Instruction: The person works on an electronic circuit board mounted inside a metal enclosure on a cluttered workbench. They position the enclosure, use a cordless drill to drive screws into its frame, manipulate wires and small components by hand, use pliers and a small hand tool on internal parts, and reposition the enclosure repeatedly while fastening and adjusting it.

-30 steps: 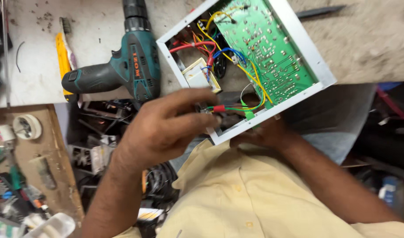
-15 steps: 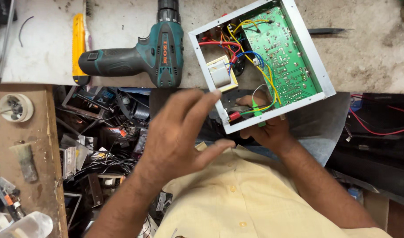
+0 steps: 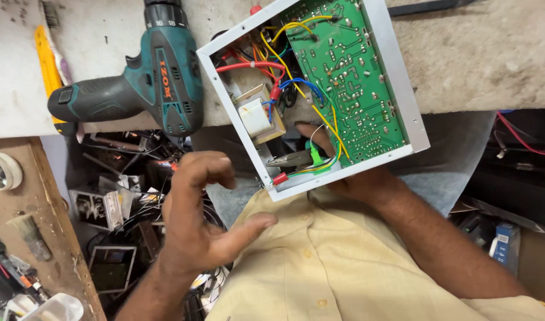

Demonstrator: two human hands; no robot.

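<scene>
My right hand (image 3: pixel 367 184) grips the near edge of an open white metal case (image 3: pixel 403 95) from below, and one finger (image 3: pixel 311 134) shows inside it. The case rests tilted on the bench edge and holds a green circuit board (image 3: pixel 350 77), a small transformer (image 3: pixel 256 116) and red, yellow, blue and green wires (image 3: pixel 296 89). My left hand (image 3: pixel 195 220) hovers to the left of the case's near corner, apart from it, fingers spread and curled, holding nothing. My yellow shirt (image 3: pixel 332 261) fills the bottom of the view.
A teal cordless drill (image 3: pixel 159 77) lies on the grey bench (image 3: pixel 481 53) just left of the case, next to a yellow tool (image 3: pixel 43 53). Under the bench sits a heap of metal parts and cables (image 3: pixel 118 196). A wooden shelf (image 3: pixel 40 202) with small tools is at left.
My left hand has come off the wires at the case's near corner and drawn back left toward my body, opening. The right hand still holds the case.
</scene>
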